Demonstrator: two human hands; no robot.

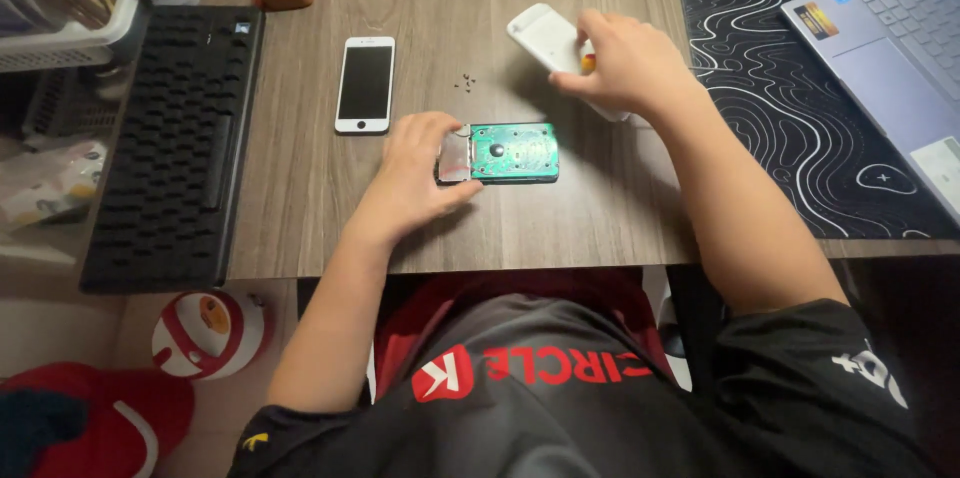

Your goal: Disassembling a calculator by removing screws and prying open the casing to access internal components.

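Head view shows your left hand [420, 166] clamped on the green board [512, 152] at mid-desk while your right hand [618, 63] grips the white cover [546, 38] behind it, so probably steady the board next.

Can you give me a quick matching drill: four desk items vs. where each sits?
1. white phone
2. green circuit board
3. black keyboard
4. laptop

A. far right, on the patterned mat
B. left edge of the desk
C. under the left hand
D. face up between keyboard and board

Pairs: 1-D, 2-C, 3-B, 4-A
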